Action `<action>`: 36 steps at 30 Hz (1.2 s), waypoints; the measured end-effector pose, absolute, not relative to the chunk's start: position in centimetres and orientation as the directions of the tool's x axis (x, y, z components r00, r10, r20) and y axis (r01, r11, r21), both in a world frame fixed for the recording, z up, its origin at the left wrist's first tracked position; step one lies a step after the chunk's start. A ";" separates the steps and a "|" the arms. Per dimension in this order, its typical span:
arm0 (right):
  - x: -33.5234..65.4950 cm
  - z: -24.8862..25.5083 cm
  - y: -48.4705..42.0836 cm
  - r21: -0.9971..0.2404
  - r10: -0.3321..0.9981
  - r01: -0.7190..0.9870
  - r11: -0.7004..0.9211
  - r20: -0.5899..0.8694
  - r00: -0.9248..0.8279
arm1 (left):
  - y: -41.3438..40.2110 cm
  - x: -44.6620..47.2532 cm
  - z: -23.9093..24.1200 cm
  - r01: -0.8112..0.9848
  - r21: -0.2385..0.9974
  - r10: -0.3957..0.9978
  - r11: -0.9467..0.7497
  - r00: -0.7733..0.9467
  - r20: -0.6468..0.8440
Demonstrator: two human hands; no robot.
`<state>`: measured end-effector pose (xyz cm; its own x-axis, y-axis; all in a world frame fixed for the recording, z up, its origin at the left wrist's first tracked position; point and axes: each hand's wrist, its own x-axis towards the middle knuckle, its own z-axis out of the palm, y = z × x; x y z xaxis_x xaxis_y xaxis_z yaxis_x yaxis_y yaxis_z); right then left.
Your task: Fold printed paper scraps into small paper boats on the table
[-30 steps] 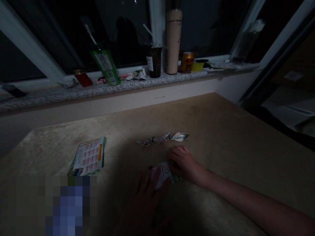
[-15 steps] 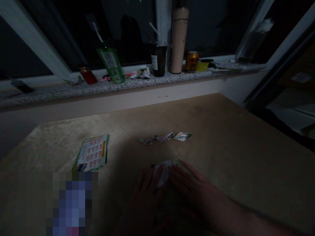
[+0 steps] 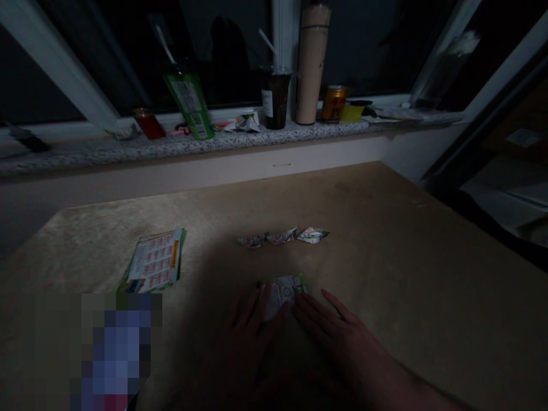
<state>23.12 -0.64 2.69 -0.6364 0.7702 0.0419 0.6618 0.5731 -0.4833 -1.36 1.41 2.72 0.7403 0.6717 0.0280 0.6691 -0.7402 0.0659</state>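
Observation:
A printed sheet of paper (image 3: pixel 282 289), looking folded, lies on the table under my fingers. My left hand (image 3: pixel 252 322) rests flat over its left side, fingers stretched out. At the paper's right edge lies my right hand (image 3: pixel 329 322), its fingers extended and the thumb or index apart from the rest. Shadow hides much of both palms. Beyond the hands, three small folded paper pieces stand in a row: a left one (image 3: pixel 252 241), a middle one (image 3: pixel 282 236) and a right one (image 3: pixel 313 234).
A stack of printed leaflets (image 3: pixel 156 260) lies on the left of the wooden table (image 3: pixel 385 245). Behind, the granite sill (image 3: pixel 240 140) holds a green carton (image 3: pixel 190 105), a dark cup (image 3: pixel 274 103), a tall flask (image 3: pixel 312 68), a gold can (image 3: pixel 334 104) and a red jar (image 3: pixel 148 123).
My right hand has drawn back a little and its fingers have spread, showing more of the paper's printed face. The whole view has shifted slightly.

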 end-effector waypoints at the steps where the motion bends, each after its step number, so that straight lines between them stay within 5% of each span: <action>1: 23.1 2.7 -0.6 -0.470 0.766 0.667 0.578 0.031 -0.642 | 1.1 -1.4 2.7 0.674 0.019 0.673 -0.738 0.735 0.078; 7: 23.2 3.0 -0.5 -0.415 0.749 0.685 0.599 -0.012 -0.663 | -2.1 -0.3 0.0 0.730 -0.189 0.639 -0.657 0.672 0.374; 17: 23.4 2.3 -0.7 -0.305 0.730 0.689 0.657 0.028 -0.683 | -3.2 0.6 -1.0 0.773 -0.220 0.725 -0.595 0.634 0.267; 24: 21.4 1.8 -1.8 -0.094 0.682 0.695 0.713 0.320 -0.657 | -3.4 0.8 -2.0 0.771 -0.205 0.711 -0.603 0.636 0.300; 36: 20.5 -0.2 -2.1 -0.262 0.809 0.765 0.588 0.183 -0.559 | -3.5 0.9 -3.7 0.841 -0.134 0.758 -0.524 0.533 0.376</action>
<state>20.47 -2.11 -0.23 -0.5592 0.8085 0.1834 0.7650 0.5884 -0.2616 0.86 -3.54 -3.72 0.5328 0.7583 0.3757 0.8409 -0.5243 -0.1344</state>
